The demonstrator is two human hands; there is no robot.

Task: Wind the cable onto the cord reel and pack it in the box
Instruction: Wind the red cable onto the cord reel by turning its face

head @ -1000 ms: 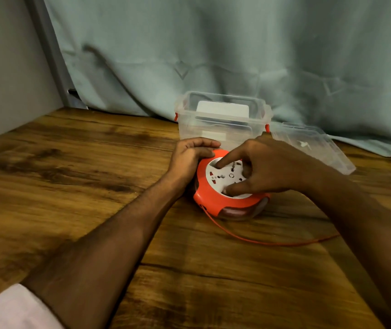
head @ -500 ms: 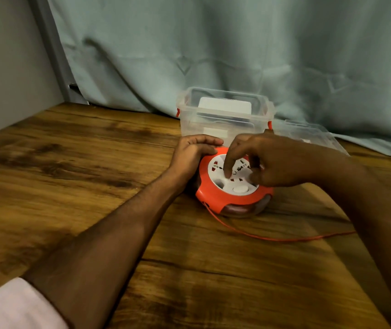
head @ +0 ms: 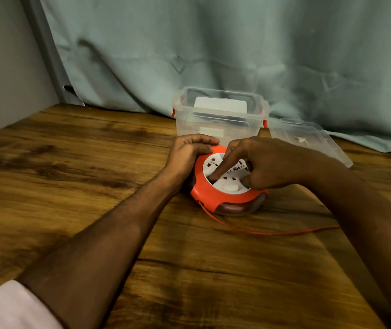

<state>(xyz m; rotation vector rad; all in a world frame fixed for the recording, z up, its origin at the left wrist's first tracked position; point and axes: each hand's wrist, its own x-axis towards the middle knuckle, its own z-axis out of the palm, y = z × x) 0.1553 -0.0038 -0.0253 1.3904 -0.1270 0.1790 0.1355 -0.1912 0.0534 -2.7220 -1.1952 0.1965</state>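
While flat, cord reel [head: 225,191] sockets-up.

Glossy plastic reel [head: 215,198] on grainy wood table [head: 94,162].

My right hand [head: 268,166] covers the far-right half of the cord reel [head: 223,195] face, so those sockets can't be read. Left hand [head: 189,154] hides the reel's left rim. Cable [head: 272,232] disappears under my right forearm, end not visible. White item inside the box [head: 220,115] too hazy through plastic to identify.
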